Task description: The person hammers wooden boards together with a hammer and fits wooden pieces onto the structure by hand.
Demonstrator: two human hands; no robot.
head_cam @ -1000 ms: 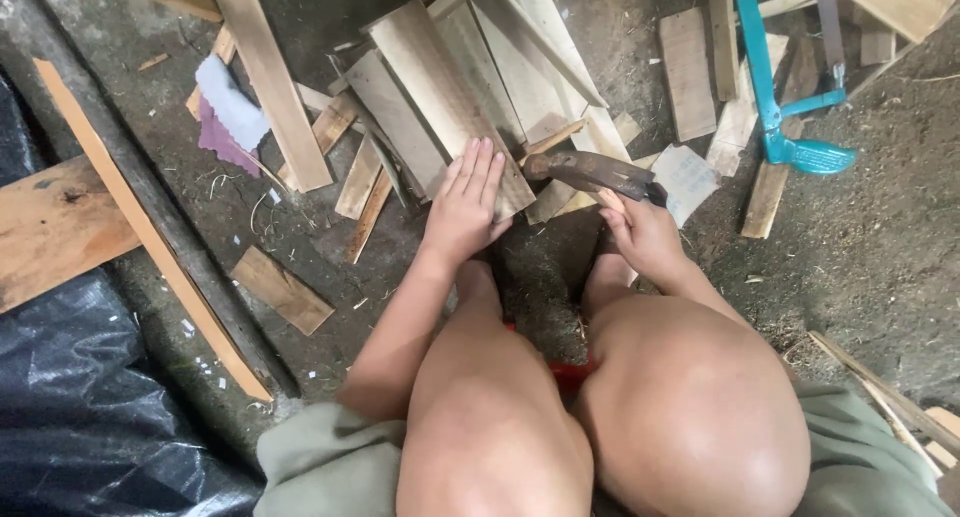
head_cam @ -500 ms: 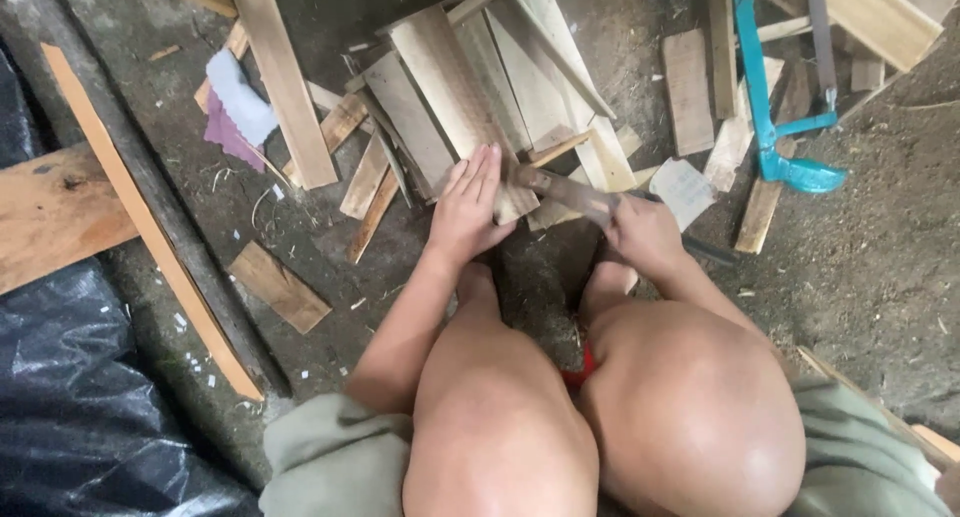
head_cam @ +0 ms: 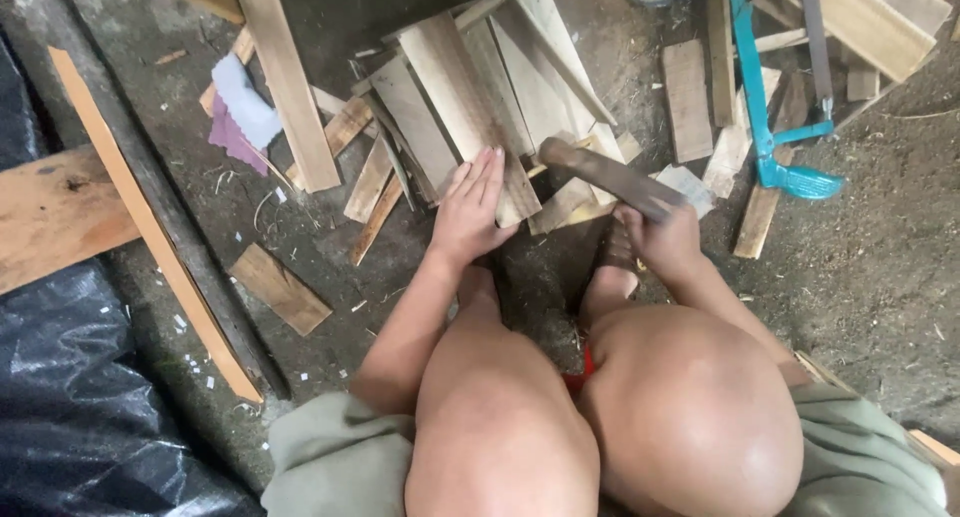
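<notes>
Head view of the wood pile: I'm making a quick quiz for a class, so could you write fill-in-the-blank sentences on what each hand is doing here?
1. The left hand lies flat, palm down, on a pale ____ plank.
2. The right hand grips the wooden handle of a ____.
3. The turquoise metal-framed saw lies on the ground to the person's ____.

Missing words: wooden; hammer; right

Hammer [head_cam: 600,172] head blurred; feet hidden
</notes>
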